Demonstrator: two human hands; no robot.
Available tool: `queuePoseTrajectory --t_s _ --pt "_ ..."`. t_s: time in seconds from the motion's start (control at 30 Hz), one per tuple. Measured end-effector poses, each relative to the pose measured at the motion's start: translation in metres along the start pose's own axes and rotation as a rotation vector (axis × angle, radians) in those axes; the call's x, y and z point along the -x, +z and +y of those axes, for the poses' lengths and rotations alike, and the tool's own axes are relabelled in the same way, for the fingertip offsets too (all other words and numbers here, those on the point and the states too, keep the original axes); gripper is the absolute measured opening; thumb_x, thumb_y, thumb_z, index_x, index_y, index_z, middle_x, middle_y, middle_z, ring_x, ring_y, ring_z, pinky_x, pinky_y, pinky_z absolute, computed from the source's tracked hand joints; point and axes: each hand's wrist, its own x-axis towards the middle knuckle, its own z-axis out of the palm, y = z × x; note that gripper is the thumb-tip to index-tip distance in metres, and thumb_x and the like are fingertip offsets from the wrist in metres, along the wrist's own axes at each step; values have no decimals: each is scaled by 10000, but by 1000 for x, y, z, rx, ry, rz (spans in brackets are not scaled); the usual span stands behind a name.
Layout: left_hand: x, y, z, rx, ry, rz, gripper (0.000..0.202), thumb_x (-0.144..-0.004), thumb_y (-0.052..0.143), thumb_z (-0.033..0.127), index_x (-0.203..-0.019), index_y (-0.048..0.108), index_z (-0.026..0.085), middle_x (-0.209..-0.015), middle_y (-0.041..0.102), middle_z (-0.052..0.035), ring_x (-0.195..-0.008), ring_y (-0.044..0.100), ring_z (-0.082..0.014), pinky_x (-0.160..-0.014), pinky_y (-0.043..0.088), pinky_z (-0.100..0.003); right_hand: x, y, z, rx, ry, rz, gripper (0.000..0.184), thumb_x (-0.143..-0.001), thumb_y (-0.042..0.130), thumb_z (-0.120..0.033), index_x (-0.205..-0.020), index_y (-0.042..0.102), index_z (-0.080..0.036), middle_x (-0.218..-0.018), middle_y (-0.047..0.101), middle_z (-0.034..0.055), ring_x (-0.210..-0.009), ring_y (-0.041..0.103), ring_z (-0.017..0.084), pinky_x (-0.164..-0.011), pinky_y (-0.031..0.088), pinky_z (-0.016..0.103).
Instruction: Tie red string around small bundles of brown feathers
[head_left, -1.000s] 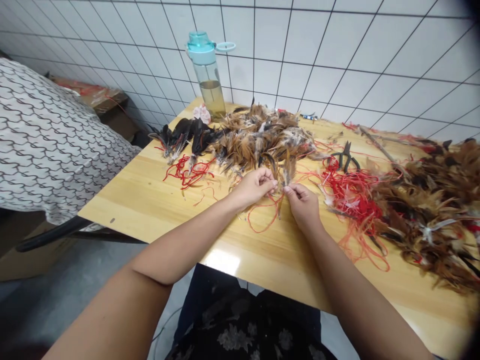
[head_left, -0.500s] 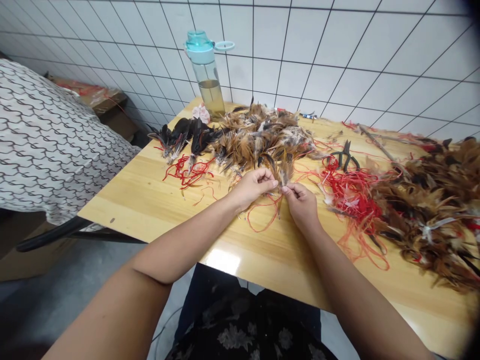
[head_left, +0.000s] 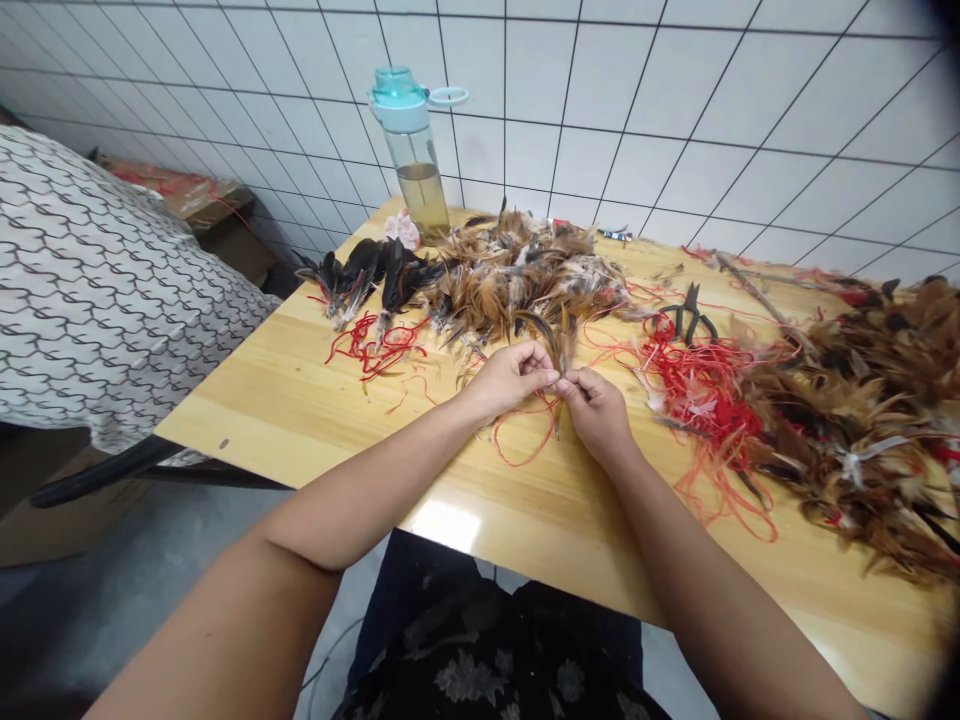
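My left hand (head_left: pixel 510 380) and my right hand (head_left: pixel 596 412) meet over the wooden table, pinching a small bunch of brown rooster feathers (head_left: pixel 562 345) at the fingertips. A loop of thin red thread (head_left: pixel 517 440) hangs below them on the tabletop. Just behind the hands lies a heap of brown and cream feathers (head_left: pixel 525 270). Darker black feathers (head_left: pixel 367 275) and a red thread tangle (head_left: pixel 375 350) lie to the left. To the right are a red thread mass (head_left: pixel 701 390), black-handled pliers (head_left: pixel 688 315) and a large brown feather pile (head_left: pixel 847 400).
A plastic water bottle (head_left: pixel 412 150) with a teal lid stands at the far table edge against a white tiled wall (head_left: pixel 600 100). A patterned grey-white cloth (head_left: pixel 97 280) hangs at the left, with a cardboard box (head_left: pixel 45 510) on the floor below.
My hands have drawn closer together, and the fingertips now meet around the feather bunch. The feathers look slightly more upright, and the red loop has shifted a little.
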Motion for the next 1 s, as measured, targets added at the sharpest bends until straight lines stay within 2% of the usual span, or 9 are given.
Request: queuePoseTrajectory --t_s 0.17,0.33,0.67,0.9,1.0 --pt "0 -2 0 23 -38 -49 247 -697 754 287 -747 569 131 -683 617 11 -643 561 -80 -646 408 -212 1 0 2 17 -31 -17 193 -821 513 -336 -672 567 -227 -655 565 10 -649 505 167 -664 427 298" --pt "-1 -2 -4 10 -42 -33 260 -692 744 285 -713 526 144 -655 593 24 -623 544 -80 -619 402 -213 1 3 7 68 -69 -56 198 -821 506 -308 -656 581 -229 -668 577 24 -665 527 176 -668 427 309" --pt "-2 -4 -3 -203 25 -44 194 -734 665 276 -681 526 152 -616 490 41 -606 438 -88 -584 324 -222 0 4 9 42 -61 -46 164 -794 584 -326 -680 644 -224 -683 610 33 -686 570 189 -664 443 318" --pt "-3 -5 0 -229 80 -15 166 -732 658 228 -663 528 150 -641 474 37 -633 432 -92 -615 334 -233 1 5 8 -97 45 -35 175 -774 620 -380 -781 621 -205 -615 522 -19 -572 461 138 -570 402 281" --pt "-3 -6 -1 -241 101 3 171 -726 668 220 -654 532 147 -677 472 32 -663 445 -95 -637 343 -237 0 4 7 -81 5 -44 160 -779 627 -360 -753 610 -204 -612 507 -21 -582 463 137 -583 405 279"
